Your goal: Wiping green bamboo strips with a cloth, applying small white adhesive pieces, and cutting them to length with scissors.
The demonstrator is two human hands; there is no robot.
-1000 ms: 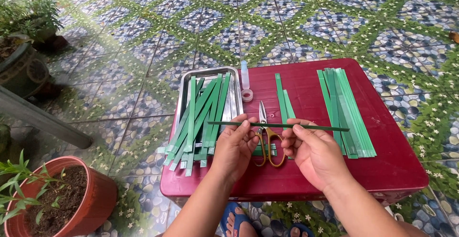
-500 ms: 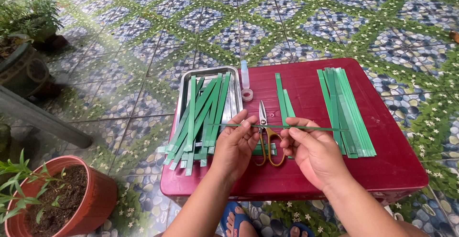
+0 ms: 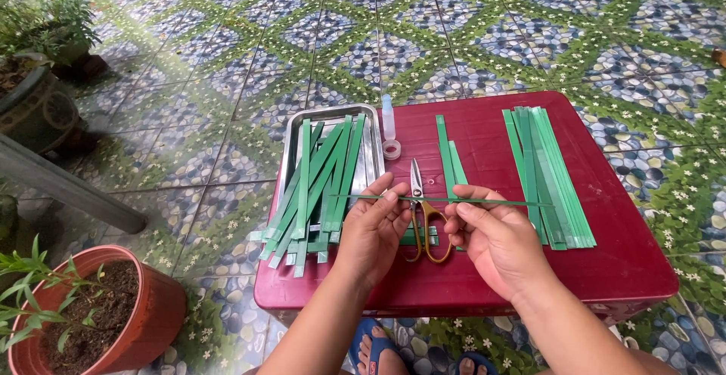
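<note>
Strip (image 3: pixel 484 202), one, thin green, held level above red table (image 3: pixel 628 261): left hand (image 3: pixel 374 231) pinches one end, right hand (image 3: pixel 495 243) pinches middle. Scissors (image 3: pixel 422 216), one pair, below it. Two loose strips (image 3: pixel 449 156) beside. Metal tray (image 3: pixel 367 129), one, heaped with strips, count unclear. One small bottle (image 3: pixel 388 116).

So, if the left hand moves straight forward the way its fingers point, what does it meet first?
Probably the scissors. The left hand points up and slightly right, its fingertips close beside the blades. The metal tray is to their left. Depth is unclear, so it might pass above them.
</note>
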